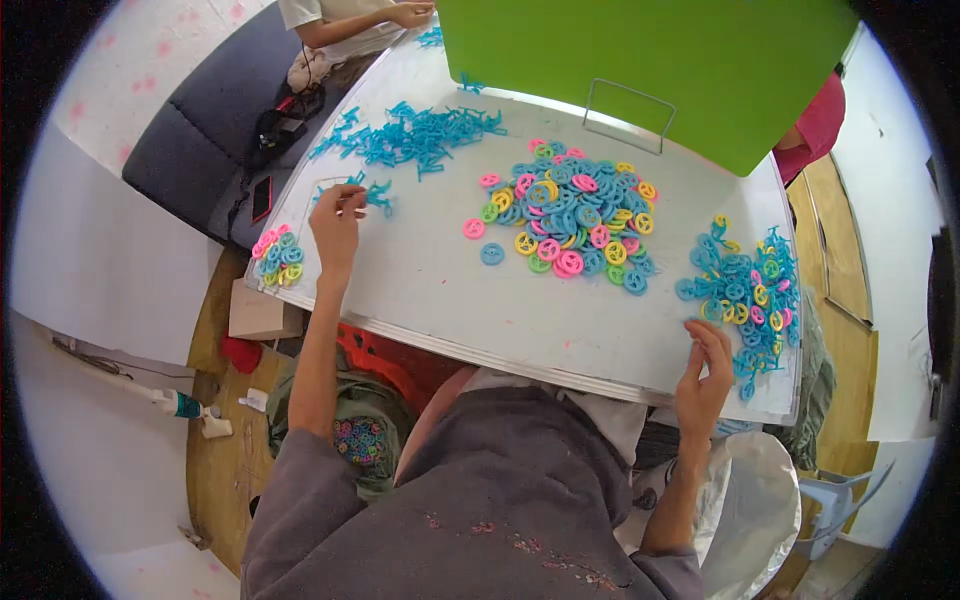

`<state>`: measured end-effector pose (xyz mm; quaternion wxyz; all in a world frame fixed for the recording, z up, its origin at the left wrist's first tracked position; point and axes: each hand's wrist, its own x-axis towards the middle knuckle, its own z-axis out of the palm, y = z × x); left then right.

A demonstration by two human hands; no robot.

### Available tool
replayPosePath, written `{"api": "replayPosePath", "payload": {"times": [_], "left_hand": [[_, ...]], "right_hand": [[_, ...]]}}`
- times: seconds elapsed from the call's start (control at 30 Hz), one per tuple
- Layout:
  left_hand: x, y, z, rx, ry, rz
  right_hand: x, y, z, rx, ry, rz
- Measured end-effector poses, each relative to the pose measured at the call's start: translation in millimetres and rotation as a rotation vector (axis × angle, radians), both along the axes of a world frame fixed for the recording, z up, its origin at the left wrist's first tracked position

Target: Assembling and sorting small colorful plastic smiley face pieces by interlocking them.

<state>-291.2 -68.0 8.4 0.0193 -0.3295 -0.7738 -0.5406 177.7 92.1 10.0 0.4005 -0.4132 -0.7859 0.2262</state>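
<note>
The small wheels [587,214] and blue pieces [410,138] look like smooth plastic; the white tabletop [480,310] is smooth with a faint sheen. The grey garment [490,480] is matt cloth, the silvery sheet [762,495] glossy (and rather crinkled).

Room bright, light spread broadly; I see only faint, soft shadows on the white table [430,290]. Strong glare along its far side, beneath the green board [650,60]. Sharp highlights on the silver sheet [765,490]. Dimmer under the tabletop. Right-hand wall [905,340] pale, nearly washed out. Black surround at the rim; straight edges bow toward it. Fine detail soft in the blue pieces [400,135].
</note>
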Motion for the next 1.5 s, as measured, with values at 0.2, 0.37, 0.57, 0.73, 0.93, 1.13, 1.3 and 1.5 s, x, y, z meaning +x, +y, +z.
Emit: {"api": "replayPosePath", "payload": {"times": [0.2, 0.37, 0.57, 0.73, 0.93, 1.13, 1.3, 1.5], "left_hand": [[-8, 0, 9, 0.090, 0.477, 0.092], [-5, -1, 26, -0.188, 0.872, 0.124], [-2, 0, 28, -0.178, 0.864, 0.041], [18, 0, 27, -0.030, 0.723, 0.000], [52, 4, 12, -0.011, 0.423, -0.133], [127, 13, 33, 0.036, -0.407, -0.385], [198, 19, 21, 0.082, -0.320, -0.718], [220, 35, 17, 0.019, -0.207, -0.755]], "right_hand": [[-10, -8, 8, 0.030, -0.019, 0.007], [-15, -12, 6, 0.069, -0.004, 0.073], [-27, -17, 15, 0.010, 0.051, 0.113], [-38, -23, 15, -0.001, 0.090, 0.131], [-54, -35, 21, -0.042, 0.142, 0.212], [-72, -43, 20, -0.126, 0.179, 0.295], [-104, -52, 28, -0.581, 0.338, 0.587], [-86, -34, 6, -0.975, 0.188, 0.620]]}}
